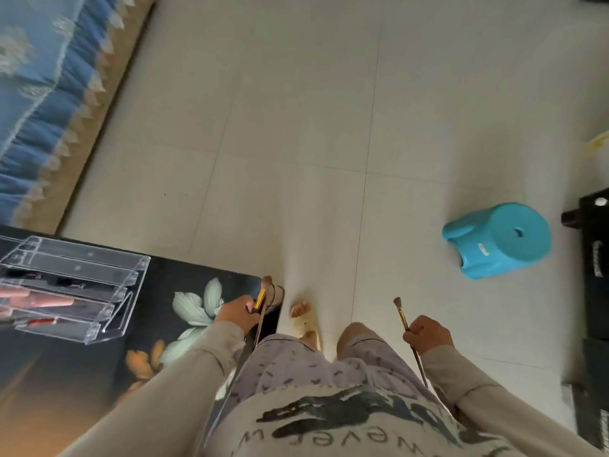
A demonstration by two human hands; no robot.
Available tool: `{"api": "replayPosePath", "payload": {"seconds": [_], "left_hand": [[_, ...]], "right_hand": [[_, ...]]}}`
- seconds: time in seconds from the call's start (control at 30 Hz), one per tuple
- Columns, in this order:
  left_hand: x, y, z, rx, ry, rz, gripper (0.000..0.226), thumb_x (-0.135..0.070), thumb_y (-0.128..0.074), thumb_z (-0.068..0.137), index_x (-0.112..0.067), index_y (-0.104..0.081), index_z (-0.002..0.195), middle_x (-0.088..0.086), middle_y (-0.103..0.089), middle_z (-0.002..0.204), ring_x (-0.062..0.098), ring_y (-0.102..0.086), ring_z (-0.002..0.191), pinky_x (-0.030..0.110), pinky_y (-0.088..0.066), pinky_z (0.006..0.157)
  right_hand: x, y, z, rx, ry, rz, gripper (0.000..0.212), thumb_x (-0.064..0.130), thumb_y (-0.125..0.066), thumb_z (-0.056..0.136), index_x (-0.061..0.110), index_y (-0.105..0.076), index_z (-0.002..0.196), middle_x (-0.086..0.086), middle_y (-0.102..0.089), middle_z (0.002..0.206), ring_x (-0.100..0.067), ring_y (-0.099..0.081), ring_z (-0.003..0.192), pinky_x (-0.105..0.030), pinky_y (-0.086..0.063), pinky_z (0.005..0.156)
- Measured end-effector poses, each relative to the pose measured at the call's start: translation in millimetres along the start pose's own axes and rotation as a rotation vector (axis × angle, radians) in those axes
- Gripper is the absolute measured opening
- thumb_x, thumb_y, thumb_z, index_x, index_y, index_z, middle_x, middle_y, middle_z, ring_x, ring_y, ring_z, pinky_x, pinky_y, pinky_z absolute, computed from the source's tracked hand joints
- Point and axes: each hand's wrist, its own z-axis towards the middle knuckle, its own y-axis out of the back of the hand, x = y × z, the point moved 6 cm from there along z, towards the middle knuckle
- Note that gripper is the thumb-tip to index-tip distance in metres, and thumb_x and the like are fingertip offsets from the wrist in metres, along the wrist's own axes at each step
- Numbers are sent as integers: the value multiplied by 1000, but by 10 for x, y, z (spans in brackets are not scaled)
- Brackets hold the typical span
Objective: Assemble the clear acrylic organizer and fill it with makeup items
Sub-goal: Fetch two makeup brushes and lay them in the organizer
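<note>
The clear acrylic organizer (75, 288) stands tiered on the dark flowered table (158, 328) at the left, with pink and red makeup items lying in its lower tiers. My left hand (238, 314) grips a makeup brush with a gold ferrule (262, 296) over the table's right edge, bristles pointing away from me. My right hand (428, 334) holds a thinner long-handled brush (402, 316) above the floor, well to the right of the table.
A turquoise plastic stool (497, 239) lies on its side on the pale tiled floor at the right. Dark furniture (596, 258) lines the right edge. A blue fringed bedspread (36, 94) fills the upper left. My sandalled foot (304, 319) is beside the table.
</note>
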Motion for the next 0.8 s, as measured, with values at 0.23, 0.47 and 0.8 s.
{"api": "replayPosePath", "payload": {"seconds": [0.23,0.47,0.8], "left_hand": [[-339,706,389,-119,4,-205,4,-12,-53,86,-13,-49,86,16,-66,104,22,-52,80,31,-49,78],[-390,634,577,-27,182,-278,9,-16,-54,87,-12,-56,95,12,-65,104,29,-60,96,28,-43,75],[-666,492,471,-36,530,-649,17,-17,-49,87,-21,-46,71,6,-63,84,27,-62,87,24,-41,71]], "right_hand": [[389,366,320,-16,-50,-36,20,15,-60,83,3,-63,99,-17,-67,107,-32,-61,100,-25,-40,79],[1262,919,908,33,78,-160,13,14,-61,82,6,-63,92,-15,-68,105,-30,-61,100,-21,-33,71],[3036,1749,1620,115,469,-431,34,7,-63,77,23,-41,57,-6,-57,78,-20,-51,73,-21,-33,64]]}}
